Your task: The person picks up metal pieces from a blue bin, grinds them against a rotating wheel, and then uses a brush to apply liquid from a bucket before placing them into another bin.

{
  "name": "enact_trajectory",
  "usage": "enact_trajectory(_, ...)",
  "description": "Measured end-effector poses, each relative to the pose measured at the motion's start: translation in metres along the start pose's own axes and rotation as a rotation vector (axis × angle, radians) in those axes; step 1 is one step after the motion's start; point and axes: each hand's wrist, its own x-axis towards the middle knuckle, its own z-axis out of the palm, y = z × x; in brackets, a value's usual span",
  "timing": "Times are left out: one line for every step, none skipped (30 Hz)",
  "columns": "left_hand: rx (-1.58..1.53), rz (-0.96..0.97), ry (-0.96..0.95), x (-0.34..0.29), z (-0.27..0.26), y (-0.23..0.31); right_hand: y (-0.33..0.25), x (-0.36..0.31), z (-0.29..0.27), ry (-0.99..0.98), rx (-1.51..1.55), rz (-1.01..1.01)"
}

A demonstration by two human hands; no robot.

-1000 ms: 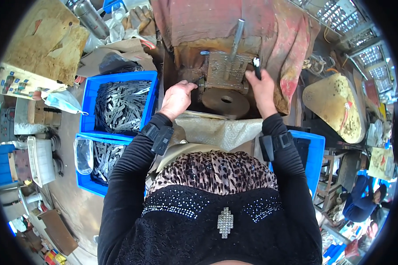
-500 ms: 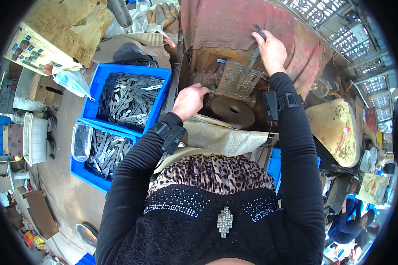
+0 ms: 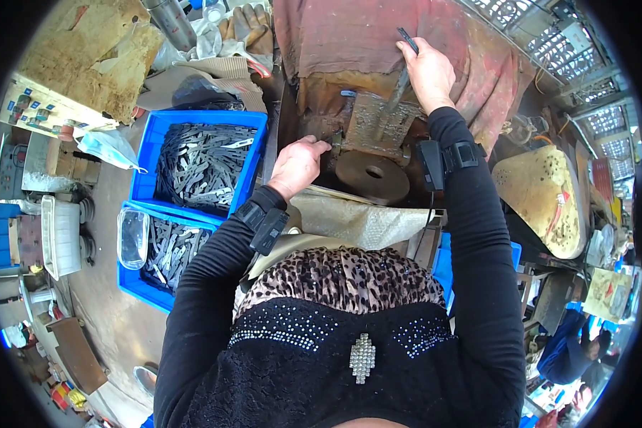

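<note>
My right hand is closed at the far side of a rusty work well, with a dark narrow bar sticking out past its thumb and finger. Just below that hand, a metal rod slants up from a wet, rust-brown plate; I cannot tell whether the bar and rod are joined. My left hand is closed at the well's left side, fingertips beside a small dark fitting. What it pinches, if anything, is hidden. A round brown disc with a centre hole lies nearer me.
Left of the well, two blue bins hold many thin dark metal pieces; a clear plastic tub rests on the nearer one. Red cloth drapes behind the well. A stained pale board stands right. Work gloves lie far left.
The whole view has shifted slightly, with the well and both hands lying a little further left in the picture. Relative to the well, my hands are nearly in the same places.
</note>
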Motion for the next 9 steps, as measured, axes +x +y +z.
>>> enact_trajectory(0.0, 0.002, -0.002, 0.0002, 0.0004, -0.0003, 0.0005, 0.0002, 0.0004, 0.0, 0.0, 0.003)
enact_trajectory(-0.002, 0.005, 0.0, -0.0006, 0.0006, -0.0003, 0.0004, 0.0003, 0.0001, -0.022, 0.001, 0.015)
enact_trajectory(-0.005, 0.008, 0.004, -0.0013, 0.0008, -0.0003, 0.0, 0.0004, -0.0008, -0.044, 0.003, 0.026)
enact_trajectory(-0.008, 0.01, 0.007, -0.0018, 0.0009, -0.0004, -0.0001, 0.0003, -0.0012, -0.065, 0.004, 0.038)
enact_trajectory(-0.008, 0.01, 0.006, -0.0022, 0.0011, -0.0006, 0.0, 0.0002, -0.0011, -0.066, 0.005, 0.039)
enact_trajectory(0.0, 0.008, -0.005, -0.0025, 0.0013, -0.0008, 0.0, 0.0002, -0.001, -0.068, 0.003, 0.039)
enact_trajectory(0.008, 0.006, -0.014, -0.0022, 0.0015, -0.0011, 0.0, 0.0007, -0.0009, -0.068, 0.002, 0.039)
enact_trajectory(0.016, 0.004, -0.023, -0.0018, 0.0016, -0.0015, 0.0, 0.0012, -0.0008, -0.069, 0.0, 0.039)
enact_trajectory(0.016, 0.004, -0.023, -0.0011, 0.002, -0.0017, 0.0, 0.0015, -0.0008, -0.076, -0.001, 0.041)
